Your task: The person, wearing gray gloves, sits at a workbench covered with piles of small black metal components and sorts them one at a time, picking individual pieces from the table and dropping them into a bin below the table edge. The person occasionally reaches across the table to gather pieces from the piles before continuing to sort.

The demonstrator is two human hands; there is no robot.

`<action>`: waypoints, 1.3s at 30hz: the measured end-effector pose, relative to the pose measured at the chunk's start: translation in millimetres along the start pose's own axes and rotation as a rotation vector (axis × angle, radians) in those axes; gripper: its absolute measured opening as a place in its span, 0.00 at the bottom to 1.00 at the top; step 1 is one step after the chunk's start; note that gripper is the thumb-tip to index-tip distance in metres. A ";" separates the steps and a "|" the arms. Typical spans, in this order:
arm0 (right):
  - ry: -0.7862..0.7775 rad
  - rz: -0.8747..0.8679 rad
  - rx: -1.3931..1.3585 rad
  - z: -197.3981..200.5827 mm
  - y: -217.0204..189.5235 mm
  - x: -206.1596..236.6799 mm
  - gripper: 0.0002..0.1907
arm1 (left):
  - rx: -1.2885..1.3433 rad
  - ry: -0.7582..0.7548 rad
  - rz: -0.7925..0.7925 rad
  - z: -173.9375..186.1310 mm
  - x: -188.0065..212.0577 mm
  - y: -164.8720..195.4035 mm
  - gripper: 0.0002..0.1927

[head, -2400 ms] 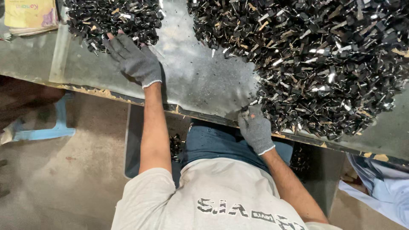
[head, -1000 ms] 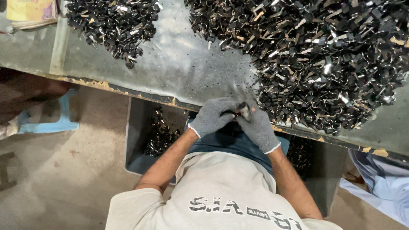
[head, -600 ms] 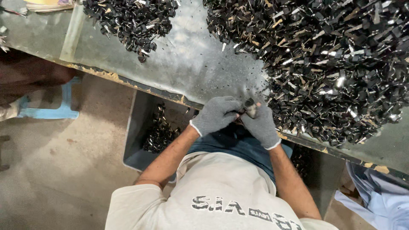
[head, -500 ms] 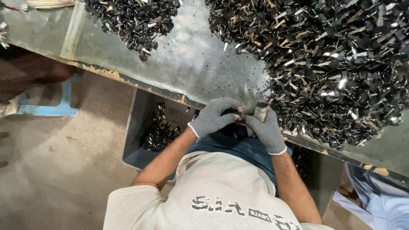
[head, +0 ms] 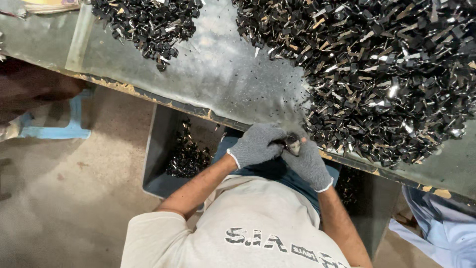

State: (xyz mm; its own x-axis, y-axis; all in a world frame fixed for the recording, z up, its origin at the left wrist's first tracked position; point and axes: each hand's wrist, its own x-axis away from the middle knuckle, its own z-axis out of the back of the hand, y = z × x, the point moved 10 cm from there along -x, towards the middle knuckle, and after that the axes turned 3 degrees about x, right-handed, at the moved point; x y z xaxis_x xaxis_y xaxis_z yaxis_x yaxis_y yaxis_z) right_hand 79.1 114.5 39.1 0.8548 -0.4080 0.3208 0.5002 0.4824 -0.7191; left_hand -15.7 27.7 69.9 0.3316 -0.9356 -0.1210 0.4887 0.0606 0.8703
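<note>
Left hand (head: pixel 255 145): grey knit glove, fingers curled almost closed over a small dark piece (head: pixel 293 145); it holds the piece from the left side.
Right hand (head: pixel 308 163): same grey glove, fingertips pinched tight on the piece from below and right; both hands meet just at the near edge of the table.
Small dark piece: black plastic with a little bright metal, mostly hidden between the fingertips, so its exact shape I cannot tell.
Handling, as I judge: very light, stiff, perhaps with sharp metal ends; the gloves give good friction. Best to take it by the plastic body, not by the thin metal part.
Metal bin (head: pixel 163 149): below and left of the fingers, under the table edge, with some dark pieces inside.
Table (head: pixel 223 79): grey sheet surface just beyond the fingers, dusted with tiny black crumbs.
Big heap (head: pixel 386 74): right and beyond the fingers, many similar black and shiny pieces.
Small heap (head: pixel 148 22): far, beyond and left.
</note>
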 end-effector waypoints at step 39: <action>0.342 0.097 0.236 -11.0 -18.9 18.5 0.18 | -0.309 0.161 -0.027 0.1 39.9 -26.1 0.15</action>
State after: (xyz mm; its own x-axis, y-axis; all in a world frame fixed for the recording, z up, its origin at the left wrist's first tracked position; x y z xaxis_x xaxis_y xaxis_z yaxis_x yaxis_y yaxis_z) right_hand 83.9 89.3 51.8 0.8245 -0.5658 0.0071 0.4713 0.6796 -0.5622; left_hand -15.3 -11.3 42.3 0.4265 -0.8728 -0.2372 0.7119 0.1622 0.6833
